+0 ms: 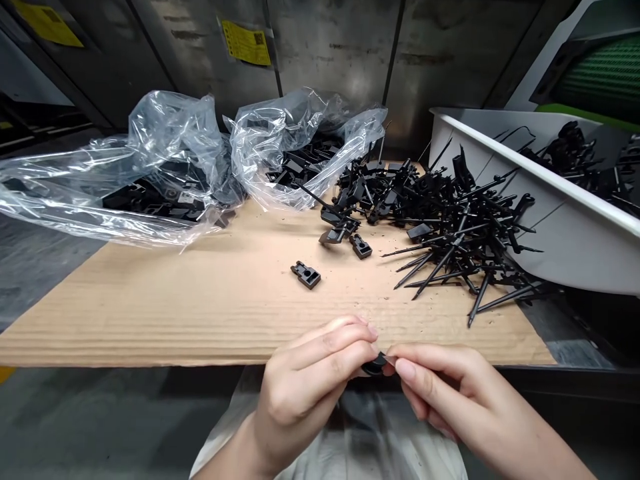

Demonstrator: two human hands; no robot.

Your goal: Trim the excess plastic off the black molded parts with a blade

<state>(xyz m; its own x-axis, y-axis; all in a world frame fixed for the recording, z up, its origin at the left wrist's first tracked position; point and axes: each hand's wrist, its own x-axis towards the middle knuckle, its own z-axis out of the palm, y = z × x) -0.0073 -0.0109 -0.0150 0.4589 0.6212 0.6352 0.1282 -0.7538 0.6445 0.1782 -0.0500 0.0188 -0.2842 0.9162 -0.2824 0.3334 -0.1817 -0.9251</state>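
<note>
While both hands sit at the front edge of the board, the left hand [300, 393] and right hand [450, 393] pinch one small black plastic part [375, 365] between them. Fingers [330, 343] on both sides are closed on it, coming in from opposite sides. Part is mostly hidden by the fingertips, so shape is hard to call; it might be a molded clip. It is held up over the front edge of a corrugated cardboard sheet [200, 313], with a white plastic covering [400, 447] below the hands. Further up the sheet, two loose black molded blocks [305, 275] [361, 246] lie apart from the hands, the nearer one on its own. Right of them is a tangled heap of black spiked plastic pieces [450, 227], spilling toward a tilted white tub [565, 233] that holds more of the same. Two torn clear plastic bags [170, 153] [300, 147] sit at the back left, black parts visible inside. Behind everything is a scuffed metal wall [330, 53] with yellow labels [247, 42] stuck on it.
</note>
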